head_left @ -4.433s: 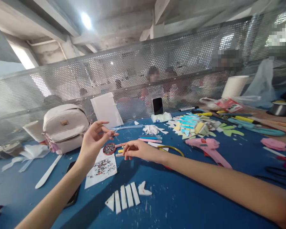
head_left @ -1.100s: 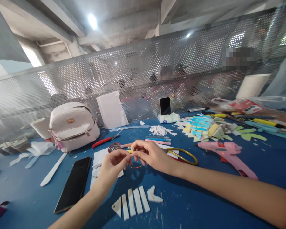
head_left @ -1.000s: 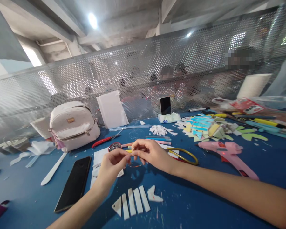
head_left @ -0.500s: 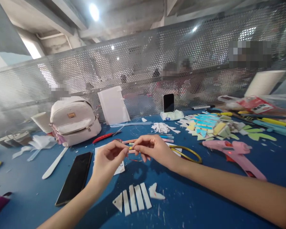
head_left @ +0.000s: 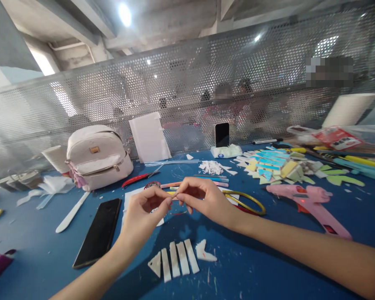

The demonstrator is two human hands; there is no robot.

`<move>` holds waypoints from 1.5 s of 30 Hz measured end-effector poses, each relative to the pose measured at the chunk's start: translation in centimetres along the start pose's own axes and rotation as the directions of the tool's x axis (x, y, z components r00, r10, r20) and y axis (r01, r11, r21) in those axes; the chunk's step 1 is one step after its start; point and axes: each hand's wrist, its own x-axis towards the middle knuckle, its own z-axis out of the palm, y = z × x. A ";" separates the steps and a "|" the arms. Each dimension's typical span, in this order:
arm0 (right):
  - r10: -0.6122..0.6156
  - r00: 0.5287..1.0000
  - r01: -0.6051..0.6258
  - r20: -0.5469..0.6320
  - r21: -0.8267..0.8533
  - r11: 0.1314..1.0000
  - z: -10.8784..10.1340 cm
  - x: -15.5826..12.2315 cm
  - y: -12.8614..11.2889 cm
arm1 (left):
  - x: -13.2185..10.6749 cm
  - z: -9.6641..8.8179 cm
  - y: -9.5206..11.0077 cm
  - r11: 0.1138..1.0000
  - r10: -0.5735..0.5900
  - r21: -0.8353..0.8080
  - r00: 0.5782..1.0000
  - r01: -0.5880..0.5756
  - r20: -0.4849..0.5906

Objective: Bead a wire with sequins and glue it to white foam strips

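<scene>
Small piece [head_left: 174, 199], too small to identify, sits just above the middle of the bench [head_left: 268, 258]. Left hand [head_left: 145, 212] grip pinches it thumb-to-forefinger; right hand [head_left: 204, 200] grip pinches the other side. Fingertips meet, probably for fine control. A thin loop [head_left: 178, 213] hangs beneath. White strips [head_left: 176, 264] lie in a row towards the near edge, within reach. Black phone [head_left: 98, 231] lies left, pink glue gun [head_left: 306, 200] right.

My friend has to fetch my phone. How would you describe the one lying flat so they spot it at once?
On the blue table, find the pale backpack at the left. In front of it, beside a white strip, lies the black phone. Unlike the other phone, propped upright by the mesh, it lies flat.
</scene>
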 end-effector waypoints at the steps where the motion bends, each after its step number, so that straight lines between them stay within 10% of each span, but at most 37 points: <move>1: -0.003 1.000 0.003 -0.001 -0.021 1.000 0.0 -0.1 0.0 | 0.1 0.0 0.0 1.000 -0.013 -0.007 1.000 0.013 -0.006; 45: -0.038 0.999 0.041 0.017 -0.314 0.949 -0.4 0.1 0.3 | 0.9 -0.6 -1.2 0.990 0.136 -0.048 0.989 -0.133 0.058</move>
